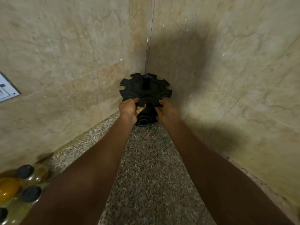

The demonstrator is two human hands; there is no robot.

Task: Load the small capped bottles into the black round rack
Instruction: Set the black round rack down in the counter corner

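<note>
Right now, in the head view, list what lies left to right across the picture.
White wall plate → capped bottles → left hand → black round rack → right hand. Both hands grip the rack's near rim.

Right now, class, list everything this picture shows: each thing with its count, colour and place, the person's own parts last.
Rack: one, black, round with notched rim, in the far corner on the counter.
Bottles: at least four in view, clear with dark caps, bottom left.
Counter: one, speckled grey stone.
Walls: two, beige tile, meeting behind the rack.
Switch plate: one, white, left wall.
Left hand: grips the rack's near rim.
Right hand: grips the rim likewise.
</note>
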